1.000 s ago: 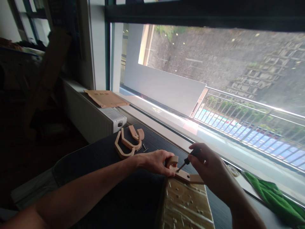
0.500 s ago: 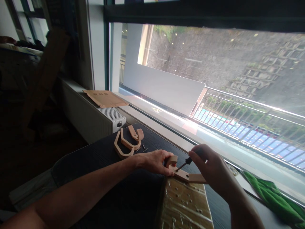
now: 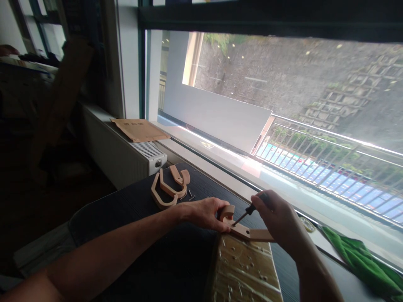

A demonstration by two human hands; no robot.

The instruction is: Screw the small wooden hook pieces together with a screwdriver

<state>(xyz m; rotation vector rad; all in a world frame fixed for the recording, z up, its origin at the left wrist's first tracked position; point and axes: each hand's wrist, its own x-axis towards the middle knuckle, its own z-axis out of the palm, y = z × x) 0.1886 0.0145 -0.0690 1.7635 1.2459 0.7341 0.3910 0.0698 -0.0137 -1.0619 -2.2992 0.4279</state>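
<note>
My left hand (image 3: 208,213) is closed around the curled end of a bent wooden hook (image 3: 242,230), pressing it on the far end of a tape-wrapped block (image 3: 247,268). A screwdriver (image 3: 250,209) with a dark handle is gripped in my right hand (image 3: 278,218). Its shaft slants down to the left, and the tip sits at a hole in the hook near my left fingers. A second dark hole shows farther right along the wood. Whether a screw is under the tip, I cannot tell. Small holes dot the block's top.
Several similar wooden hooks (image 3: 168,191) lie on the dark table (image 3: 126,205), with loose screws (image 3: 190,194) beside them. On the sill side are a tape roll (image 3: 307,224) and a green cloth (image 3: 355,256). A brown envelope (image 3: 140,129) rests on the radiator (image 3: 151,153).
My right hand has turned slightly on the screwdriver handle, and more of the handle shows. My left hand, the wooden hook and the block stay in place.
</note>
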